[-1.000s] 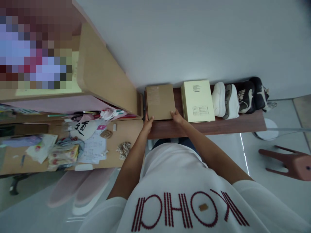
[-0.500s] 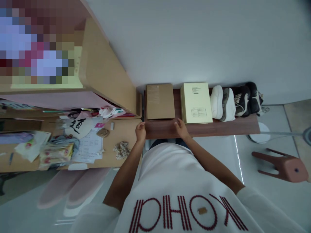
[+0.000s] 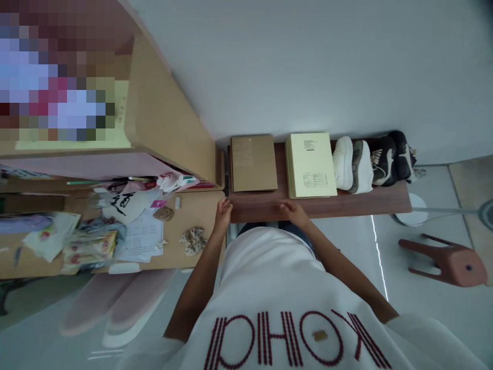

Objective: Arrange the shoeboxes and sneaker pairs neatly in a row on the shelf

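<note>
My left hand (image 3: pixel 223 215) hovers by the left end of a dark wooden shelf (image 3: pixel 254 206), near the desk's right edge. Its fingers are loosely bent and I see nothing in them. Over the shelf's front edge is my right hand (image 3: pixel 296 213), fingers a little apart and pointing left, also holding nothing visible. A brown cardboard box (image 3: pixel 253 163) lies flat on the shelf between and beyond the two hands. To its right, across a narrow gap, sits a pale yellow box (image 3: pixel 311 165) with printed labels. Both hands are apart from the boxes.
White shoes (image 3: pixel 352 164) and black shoes (image 3: pixel 391 158) stand on the shelf's right part. At left, a desk (image 3: pixel 210 205) bears papers, a cap, a scrunchie (image 3: pixel 193 240) and bags. A reddish stool (image 3: pixel 454 264) is on the floor at right. Behind rises a pale wall (image 3: pixel 308 67).
My right hand has shifted slightly down and right, farther from the brown box. My left hand has barely moved. The boxes stay in place, and the view tilts slightly.
</note>
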A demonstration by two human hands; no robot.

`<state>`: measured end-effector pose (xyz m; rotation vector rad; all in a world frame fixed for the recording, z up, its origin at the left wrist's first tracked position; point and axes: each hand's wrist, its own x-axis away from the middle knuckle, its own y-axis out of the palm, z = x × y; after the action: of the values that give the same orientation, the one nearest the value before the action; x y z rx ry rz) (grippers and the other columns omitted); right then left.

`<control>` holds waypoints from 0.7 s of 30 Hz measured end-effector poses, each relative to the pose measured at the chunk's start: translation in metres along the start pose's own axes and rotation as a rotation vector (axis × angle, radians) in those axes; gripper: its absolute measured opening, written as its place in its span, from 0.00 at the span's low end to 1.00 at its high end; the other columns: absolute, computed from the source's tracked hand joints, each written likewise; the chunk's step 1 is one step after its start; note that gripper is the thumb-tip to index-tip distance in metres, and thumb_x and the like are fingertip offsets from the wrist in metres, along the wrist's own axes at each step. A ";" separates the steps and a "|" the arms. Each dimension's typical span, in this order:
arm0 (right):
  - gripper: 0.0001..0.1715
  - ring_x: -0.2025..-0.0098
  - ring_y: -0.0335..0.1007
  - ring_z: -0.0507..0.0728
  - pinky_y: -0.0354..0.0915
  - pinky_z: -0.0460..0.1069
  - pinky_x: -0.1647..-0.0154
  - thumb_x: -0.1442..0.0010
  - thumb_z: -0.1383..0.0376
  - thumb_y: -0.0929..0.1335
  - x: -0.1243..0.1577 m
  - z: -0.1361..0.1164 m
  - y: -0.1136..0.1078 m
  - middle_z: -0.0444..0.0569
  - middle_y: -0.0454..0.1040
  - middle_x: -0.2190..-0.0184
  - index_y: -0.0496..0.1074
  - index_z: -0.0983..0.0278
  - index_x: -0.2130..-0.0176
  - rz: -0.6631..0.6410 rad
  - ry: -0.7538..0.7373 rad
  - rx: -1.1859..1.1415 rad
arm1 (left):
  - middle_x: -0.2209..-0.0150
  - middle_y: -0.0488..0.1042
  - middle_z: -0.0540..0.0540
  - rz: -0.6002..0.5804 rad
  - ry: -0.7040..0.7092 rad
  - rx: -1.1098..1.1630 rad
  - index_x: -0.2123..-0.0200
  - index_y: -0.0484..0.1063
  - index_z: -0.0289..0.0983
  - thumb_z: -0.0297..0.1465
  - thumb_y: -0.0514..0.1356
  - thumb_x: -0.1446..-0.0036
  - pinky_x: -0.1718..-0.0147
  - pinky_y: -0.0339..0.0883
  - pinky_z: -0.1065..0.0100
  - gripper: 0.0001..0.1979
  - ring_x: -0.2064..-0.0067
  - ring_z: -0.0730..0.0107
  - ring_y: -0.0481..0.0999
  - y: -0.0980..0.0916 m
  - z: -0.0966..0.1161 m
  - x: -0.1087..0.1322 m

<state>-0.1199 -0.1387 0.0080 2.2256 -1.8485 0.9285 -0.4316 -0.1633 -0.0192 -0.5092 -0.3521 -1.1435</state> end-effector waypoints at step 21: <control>0.60 0.23 0.49 0.70 0.49 0.66 0.23 0.42 0.39 0.71 -0.121 -0.063 0.028 0.65 0.54 0.26 0.52 0.67 0.26 0.201 -0.008 -0.014 | 0.26 0.58 0.31 -0.129 0.018 0.019 0.22 0.37 0.35 0.48 0.67 0.38 0.28 0.52 0.60 0.55 0.25 0.57 0.58 0.047 0.052 -0.108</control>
<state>-0.1791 -0.0140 -0.0110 2.0671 -2.1051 0.9343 -0.4300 -0.0365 -0.0412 -0.4647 -0.3845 -1.2680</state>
